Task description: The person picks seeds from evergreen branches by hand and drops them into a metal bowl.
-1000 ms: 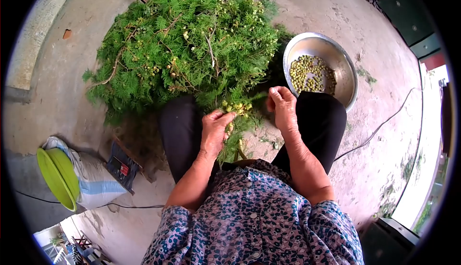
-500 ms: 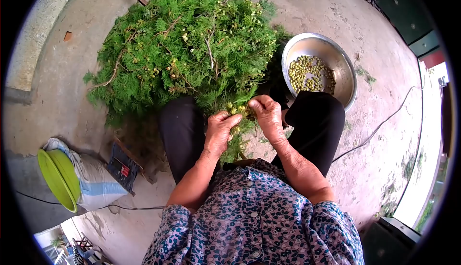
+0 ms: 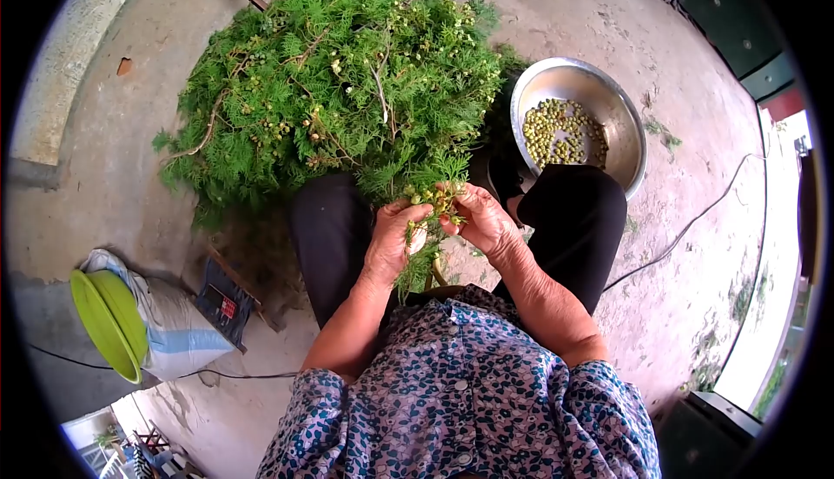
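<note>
Between my knees, my left hand [image 3: 393, 237] pinches an evergreen sprig [image 3: 445, 199] that bears a cluster of small yellow-green cones. My right hand [image 3: 486, 218] has its thumb and fingers closed at the right side of the same cluster; how many cones they grip is hidden. Just beyond my hands lies a large heap of feathery green branches [image 3: 330, 79] with more cones on them. To the right of the heap, a metal basin [image 3: 627, 136] stands beside my right knee, with many loose cones [image 3: 556, 132] on its bottom.
At the lower left, a lime-green plastic tub [image 3: 109, 323] rests against a white and blue sack [image 3: 178, 331]. A dark flat object [image 3: 224, 297] lies beside the sack. Black cable [image 3: 686, 229] runs across the concrete floor at right. Green cabinets [image 3: 730, 19] stand at the far right.
My right hand has turned and come lower and closer around the cone cluster. The sprig has tilted and shifted slightly right. My left hand keeps its pinch, nearly in place.
</note>
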Tool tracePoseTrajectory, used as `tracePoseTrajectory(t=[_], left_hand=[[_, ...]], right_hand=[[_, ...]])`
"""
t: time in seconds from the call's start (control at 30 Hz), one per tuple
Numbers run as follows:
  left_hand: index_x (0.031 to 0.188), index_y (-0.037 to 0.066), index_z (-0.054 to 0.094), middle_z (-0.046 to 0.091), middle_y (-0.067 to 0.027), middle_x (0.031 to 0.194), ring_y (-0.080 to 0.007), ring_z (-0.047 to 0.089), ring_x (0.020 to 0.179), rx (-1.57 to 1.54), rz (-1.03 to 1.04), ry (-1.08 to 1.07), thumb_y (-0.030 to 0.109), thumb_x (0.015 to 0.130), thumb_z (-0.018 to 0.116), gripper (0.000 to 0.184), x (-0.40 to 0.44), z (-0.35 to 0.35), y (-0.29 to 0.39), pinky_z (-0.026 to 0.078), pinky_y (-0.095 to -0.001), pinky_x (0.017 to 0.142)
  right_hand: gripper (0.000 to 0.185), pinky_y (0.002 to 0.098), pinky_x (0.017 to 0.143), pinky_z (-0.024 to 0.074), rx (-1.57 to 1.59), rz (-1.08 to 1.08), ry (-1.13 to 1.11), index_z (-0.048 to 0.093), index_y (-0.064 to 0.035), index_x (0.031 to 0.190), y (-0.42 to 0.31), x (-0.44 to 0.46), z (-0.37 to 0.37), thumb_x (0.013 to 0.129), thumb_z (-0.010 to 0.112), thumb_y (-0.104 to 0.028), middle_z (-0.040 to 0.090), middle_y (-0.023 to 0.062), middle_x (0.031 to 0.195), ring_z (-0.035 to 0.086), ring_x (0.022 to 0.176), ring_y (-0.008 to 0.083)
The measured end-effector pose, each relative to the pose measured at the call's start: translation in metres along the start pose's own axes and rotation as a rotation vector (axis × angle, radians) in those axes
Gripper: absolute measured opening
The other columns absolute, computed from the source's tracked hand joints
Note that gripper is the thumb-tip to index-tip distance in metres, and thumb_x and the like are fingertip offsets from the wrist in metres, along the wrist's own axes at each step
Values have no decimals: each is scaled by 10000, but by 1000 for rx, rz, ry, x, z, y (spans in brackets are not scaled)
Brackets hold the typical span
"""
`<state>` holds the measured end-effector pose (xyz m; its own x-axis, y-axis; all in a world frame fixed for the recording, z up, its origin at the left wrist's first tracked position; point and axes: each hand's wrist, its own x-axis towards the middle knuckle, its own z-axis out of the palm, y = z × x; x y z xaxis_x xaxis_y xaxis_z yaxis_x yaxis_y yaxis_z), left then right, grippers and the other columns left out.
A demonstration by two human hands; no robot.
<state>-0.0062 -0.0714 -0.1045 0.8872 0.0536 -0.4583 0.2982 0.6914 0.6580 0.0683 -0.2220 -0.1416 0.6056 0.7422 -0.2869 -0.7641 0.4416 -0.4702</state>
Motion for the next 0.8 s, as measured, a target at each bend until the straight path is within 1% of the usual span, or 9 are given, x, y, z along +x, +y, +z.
tracePoseTrajectory(t=[0.07,0.13,0.17,0.3,0.43,0.5,0.6,0.63,0.8], left_hand=[[866,19,631,597,16,747,-50,534,625,147,31,50,87,765,627,122,2,-2,-2,427,-193,554],[865,23,632,597,18,751,-48,529,627,165,31,64,94,761,631,126,4,-3,-5,423,-194,557],[865,26,634,596,20,754,-47,523,628,183,30,77,101,758,636,131,4,-2,-6,419,-194,560],[850,27,635,592,22,746,-49,523,630,190,7,52,113,757,639,127,-1,5,4,419,-189,569],[854,23,634,593,23,747,-47,523,641,215,1,27,116,756,636,135,5,-3,-2,420,-186,578],[856,24,634,592,25,744,-48,523,640,225,16,27,114,756,634,135,5,-2,-4,422,-189,582],[857,26,635,600,21,758,-54,527,652,250,44,45,109,757,631,130,3,2,-3,427,-200,599],[860,26,635,605,19,768,-57,532,665,284,12,68,108,759,629,130,4,-2,-5,430,-206,612],[874,22,636,617,12,792,-61,543,700,215,33,74,110,764,627,141,4,0,-5,433,-213,637]], right_hand=[[306,285,539,445,19,2,-24,593,-19,1015,-5,-1,4,819,619,-252,599,74,793,559,650,180],[239,283,533,433,-128,41,137,609,-19,968,-8,-2,8,828,610,-212,600,74,779,548,639,180],[191,254,442,376,-67,56,139,616,0,939,-7,-2,7,834,603,-159,599,82,746,522,551,165],[155,241,405,335,-98,39,46,620,-5,894,-7,-2,4,832,605,-146,593,81,702,501,517,155],[126,238,408,356,-60,43,76,612,-12,894,-5,0,-2,827,607,-117,602,70,711,512,521,138],[131,253,508,456,-82,53,37,609,-38,933,-8,2,-4,811,618,-84,634,49,828,580,622,137],[132,240,554,465,-220,-46,173,609,-46,939,-7,2,6,815,617,-91,630,32,853,583,682,115],[127,199,559,445,-291,-42,224,608,-49,941,-8,0,12,830,609,-112,620,-3,799,554,679,73],[197,207,586,448,-249,-17,214,576,-51,1022,-10,-4,17,836,601,-112,611,-12,873,549,750,72]])
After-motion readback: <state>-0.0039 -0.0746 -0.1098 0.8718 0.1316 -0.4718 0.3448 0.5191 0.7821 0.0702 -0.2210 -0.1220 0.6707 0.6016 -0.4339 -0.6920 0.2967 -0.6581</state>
